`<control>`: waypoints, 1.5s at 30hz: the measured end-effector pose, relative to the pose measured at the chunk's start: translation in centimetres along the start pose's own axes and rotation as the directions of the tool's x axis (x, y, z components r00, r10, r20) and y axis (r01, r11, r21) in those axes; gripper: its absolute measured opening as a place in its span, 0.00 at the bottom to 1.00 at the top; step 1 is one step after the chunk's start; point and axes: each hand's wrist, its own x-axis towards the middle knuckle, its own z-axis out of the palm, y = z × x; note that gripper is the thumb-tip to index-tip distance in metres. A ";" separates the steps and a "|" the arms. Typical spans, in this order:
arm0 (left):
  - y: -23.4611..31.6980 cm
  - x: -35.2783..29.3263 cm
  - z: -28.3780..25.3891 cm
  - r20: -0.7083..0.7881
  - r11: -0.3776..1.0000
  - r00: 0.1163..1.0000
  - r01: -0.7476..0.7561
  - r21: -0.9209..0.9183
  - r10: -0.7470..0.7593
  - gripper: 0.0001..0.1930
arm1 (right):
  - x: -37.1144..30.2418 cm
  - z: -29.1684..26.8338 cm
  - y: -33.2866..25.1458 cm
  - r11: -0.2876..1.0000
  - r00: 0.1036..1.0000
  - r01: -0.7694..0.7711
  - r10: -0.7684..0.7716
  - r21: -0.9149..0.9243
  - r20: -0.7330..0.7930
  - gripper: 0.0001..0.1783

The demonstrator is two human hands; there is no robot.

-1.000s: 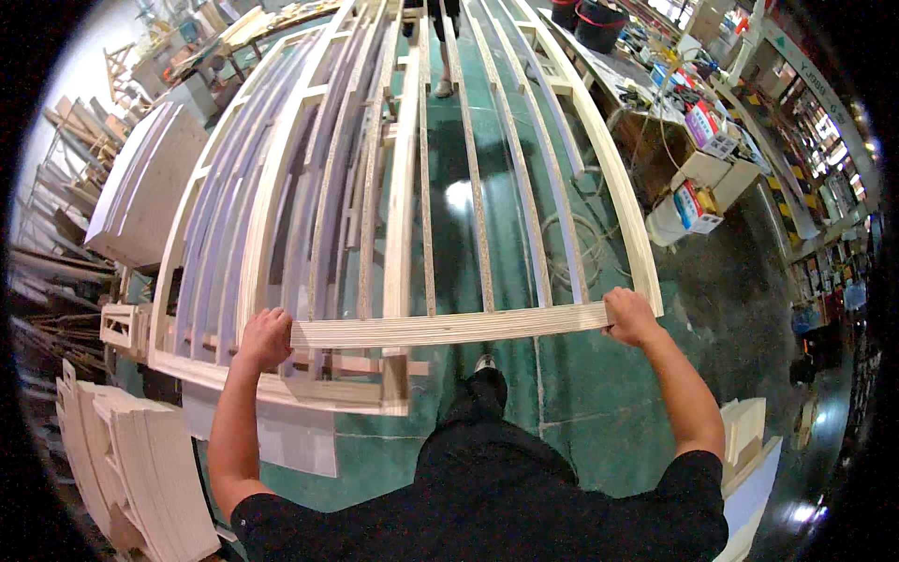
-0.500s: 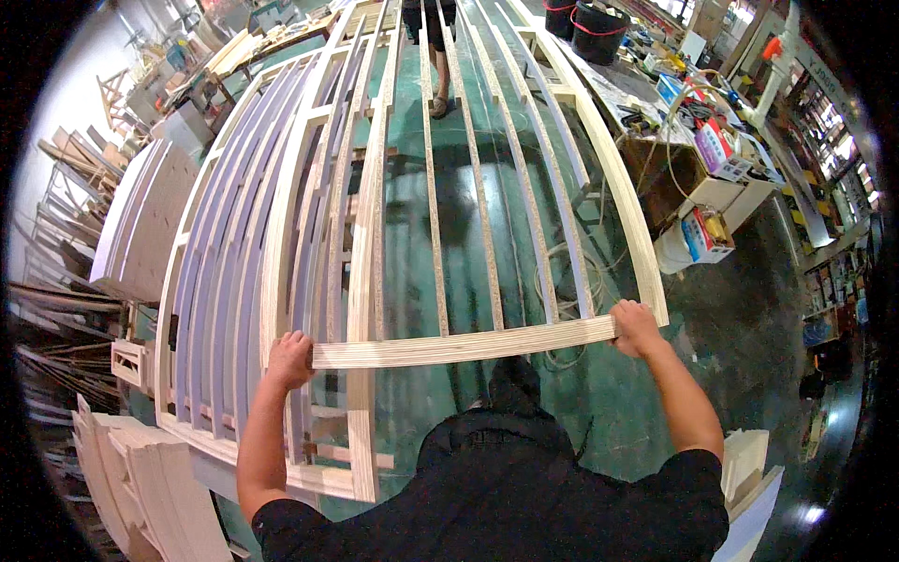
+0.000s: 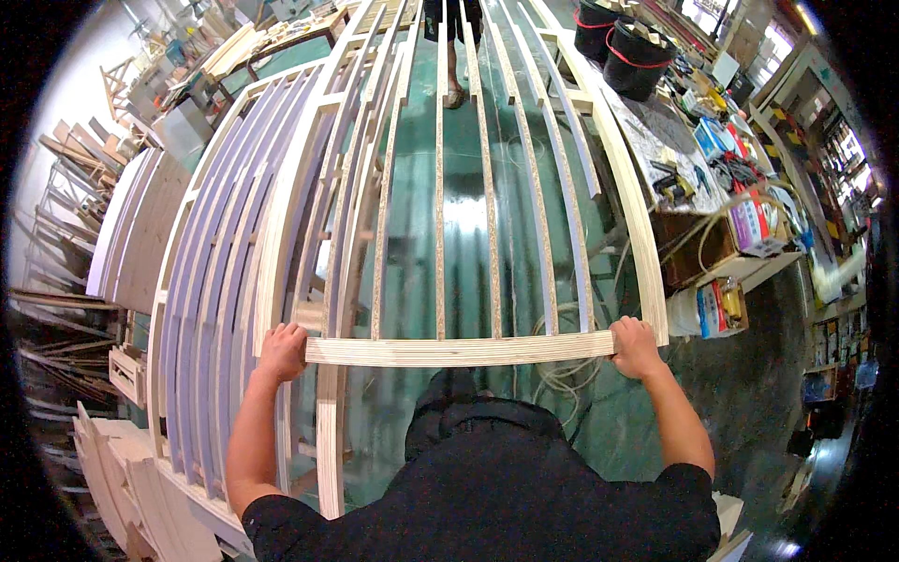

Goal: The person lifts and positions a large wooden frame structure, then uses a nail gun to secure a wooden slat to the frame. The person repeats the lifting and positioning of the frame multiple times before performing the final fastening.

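Note:
A long slatted wooden frame [image 3: 646, 253] stretches away from me, held up by its near end. My left hand [image 3: 283, 352] is closed around the left end of its pale near crosspiece [image 3: 459, 352]. At the crosspiece's right end, my right hand [image 3: 637, 347] grips it with the fingers curled over the top. Several narrow slats [image 3: 440, 215] run lengthwise from the crosspiece toward the far end. There a person [image 3: 453, 66] in dark shorts stands, their hands out of view. Thumbs and palms are largely hidden.
Another slatted frame [image 3: 211, 281] lies to the left, partly beneath the held one. At right stands a cluttered workbench [image 3: 670, 140] with black buckets [image 3: 637, 61] beyond it. A coiled hose [image 3: 562, 375] rests on the green floor. Stacked panels [image 3: 140, 225] and loose timber line the left.
The held frame has shifted right relative to the frame beneath it. Its near crosspiece, slanted before, now looks nearly level. Both hands keep their hold, and the view has turned slightly.

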 end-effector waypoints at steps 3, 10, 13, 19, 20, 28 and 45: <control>-1.3 7.6 -0.4 -0.017 1.000 1.000 -0.010 -0.018 0.010 0.21 | 6.8 -0.6 3.0 1.000 0.999 -0.019 0.020 -0.017 0.033 0.28; -4.1 25.6 -3.6 0.027 1.000 1.000 -0.014 -0.027 0.015 0.24 | 22.9 -3.3 9.3 0.997 0.997 -0.058 0.055 0.051 0.045 0.29; -6.0 33.1 -5.6 -0.044 0.996 0.998 -0.042 -0.080 0.038 0.21 | 30.5 -4.0 12.1 0.996 0.996 -0.064 0.061 0.056 0.059 0.30; -8.4 48.5 -9.1 0.010 0.996 1.000 -0.003 -0.087 0.004 0.12 | 46.0 -3.4 18.4 0.994 0.995 -0.075 0.069 0.076 0.069 0.29; -8.7 51.1 -9.8 0.005 0.997 1.000 -0.003 -0.082 0.004 0.11 | 48.2 -3.6 19.3 0.994 0.994 -0.080 0.073 0.081 0.082 0.29; -12.6 72.6 -15.7 0.043 0.999 0.999 0.027 -0.033 -0.026 0.13 | 69.8 -7.0 27.1 0.995 0.996 -0.050 0.043 0.082 0.079 0.31; -26.7 121.2 -24.2 -0.018 0.996 0.999 -0.042 -0.074 0.041 0.12 | 116.8 -11.7 40.7 0.985 0.993 -0.097 0.085 0.140 0.088 0.29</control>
